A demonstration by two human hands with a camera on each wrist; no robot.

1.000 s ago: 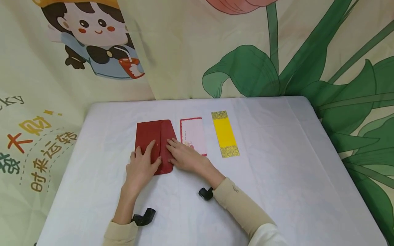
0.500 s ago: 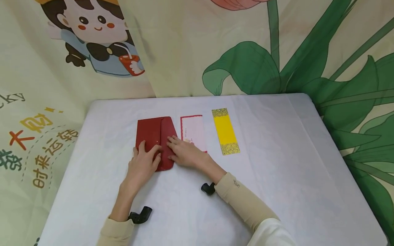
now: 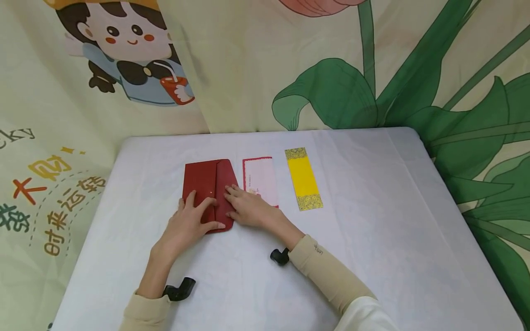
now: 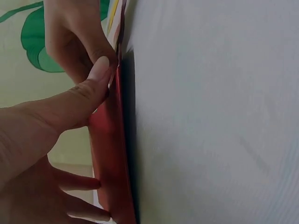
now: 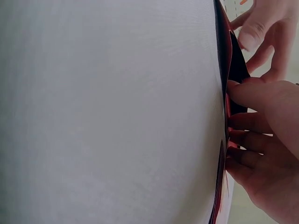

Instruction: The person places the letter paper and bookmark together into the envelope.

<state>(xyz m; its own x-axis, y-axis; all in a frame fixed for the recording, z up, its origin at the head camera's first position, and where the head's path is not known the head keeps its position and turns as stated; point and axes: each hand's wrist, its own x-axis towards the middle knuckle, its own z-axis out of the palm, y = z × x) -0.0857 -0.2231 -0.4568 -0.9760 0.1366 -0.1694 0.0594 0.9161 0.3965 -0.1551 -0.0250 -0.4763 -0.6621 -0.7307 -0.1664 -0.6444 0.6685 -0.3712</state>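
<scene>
A dark red paper envelope lies on the white-covered table, its flap on the right side. My left hand rests over its lower left part with fingers spread and the thumb reaching onto the flap. On that flap the fingertips of my right hand press down. Seen from the left wrist, the thumb lies at the near edge of the envelope, close to the right hand. The right wrist view shows straight right fingers on the red paper, with a dark gap beside them under a raised edge.
Right of the envelope lies a pale pink card with a red border, partly covered by my right hand. Farther right is a yellow strip with glittery gold ends. A patterned curtain hangs behind the table.
The left thumb and index finger draw together over the envelope, then spread apart, the thumb moving right onto the flap. The left forearm shifts left. My right hand stays on the flap.
</scene>
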